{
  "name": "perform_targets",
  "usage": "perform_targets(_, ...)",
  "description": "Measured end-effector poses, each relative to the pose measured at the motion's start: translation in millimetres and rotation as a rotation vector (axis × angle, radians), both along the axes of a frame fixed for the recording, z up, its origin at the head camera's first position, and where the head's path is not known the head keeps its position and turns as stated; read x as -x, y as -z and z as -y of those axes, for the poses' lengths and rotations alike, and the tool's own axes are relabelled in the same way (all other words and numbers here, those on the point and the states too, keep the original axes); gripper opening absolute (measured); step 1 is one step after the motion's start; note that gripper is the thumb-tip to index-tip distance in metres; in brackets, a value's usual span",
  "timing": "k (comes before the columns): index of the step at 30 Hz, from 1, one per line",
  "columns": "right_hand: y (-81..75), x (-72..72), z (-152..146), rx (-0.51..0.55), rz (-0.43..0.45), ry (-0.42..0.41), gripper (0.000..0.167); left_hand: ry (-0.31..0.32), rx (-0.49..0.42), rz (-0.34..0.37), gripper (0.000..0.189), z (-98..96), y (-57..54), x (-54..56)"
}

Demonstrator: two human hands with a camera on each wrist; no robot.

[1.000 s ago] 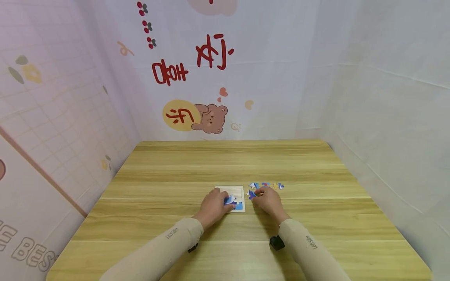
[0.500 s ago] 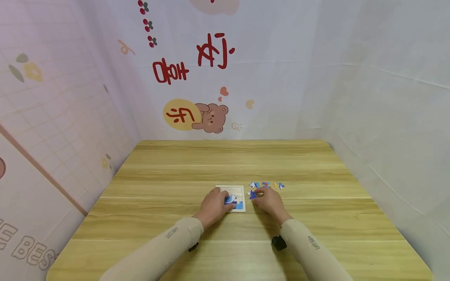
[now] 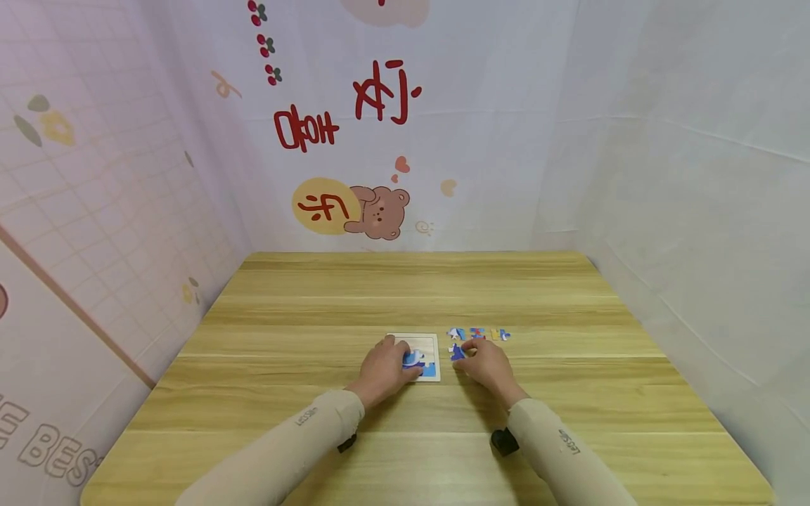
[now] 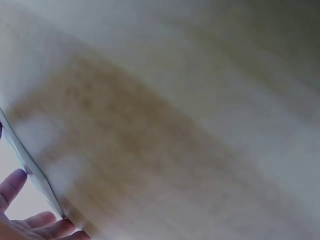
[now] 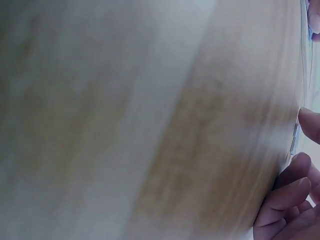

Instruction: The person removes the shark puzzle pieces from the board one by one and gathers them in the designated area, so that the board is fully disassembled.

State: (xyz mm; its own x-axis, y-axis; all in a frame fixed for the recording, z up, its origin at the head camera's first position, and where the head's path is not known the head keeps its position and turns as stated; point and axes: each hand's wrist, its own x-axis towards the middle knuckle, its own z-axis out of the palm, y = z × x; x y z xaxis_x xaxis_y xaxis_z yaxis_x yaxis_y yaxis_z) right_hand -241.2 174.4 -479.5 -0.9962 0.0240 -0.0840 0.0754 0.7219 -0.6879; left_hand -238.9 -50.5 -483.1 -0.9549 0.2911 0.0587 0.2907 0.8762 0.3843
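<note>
In the head view, a square puzzle board [image 3: 429, 340] with a pale rim lies mid-table. Blue and white puzzle pieces [image 3: 429, 370] fill part of its near side. My left hand [image 3: 382, 368] grips the board from the left, its thumb along the near side; the palm hides the left part. To the right of the board, my right hand [image 3: 489, 367] pinches a dark blue jigsaw piece [image 3: 457, 353] between thumb and forefinger. From the left wrist, the fingers [image 4: 52, 229] show against the board's thin edge [image 4: 36, 172].
Beyond the right hand lie several loose jigsaw pieces: a white and blue one [image 3: 456, 334], a blue one with red [image 3: 477, 332], and yellow and blue ones [image 3: 500, 334]. The wooden table [image 3: 304, 302] meets cloth-covered walls [image 3: 493, 126] at the back and sides.
The dark blue piece in my right hand has shifted slightly right, widening its gap from the board, and has turned a little. My left hand stays in place on the board.
</note>
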Motion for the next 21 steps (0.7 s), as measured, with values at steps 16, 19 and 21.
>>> perform_targets(16, -4.3, 1.6, 28, 0.288, 0.048, -0.010, 0.032, 0.096, -0.132, -0.022, 0.039, 27.6, -7.9, -3.2)
perform_targets(19, -1.8, 2.0, 38, 0.382, 0.090, -0.021, 0.034, 0.095, -0.116, -0.001, 0.041, 29.3, -6.4, -2.2)
perform_targets(21, -1.1, 2.4, 44, 0.406, 0.101, -0.030, 0.034, 0.091, -0.116, 0.008, 0.043, 29.6, -5.3, -1.4)
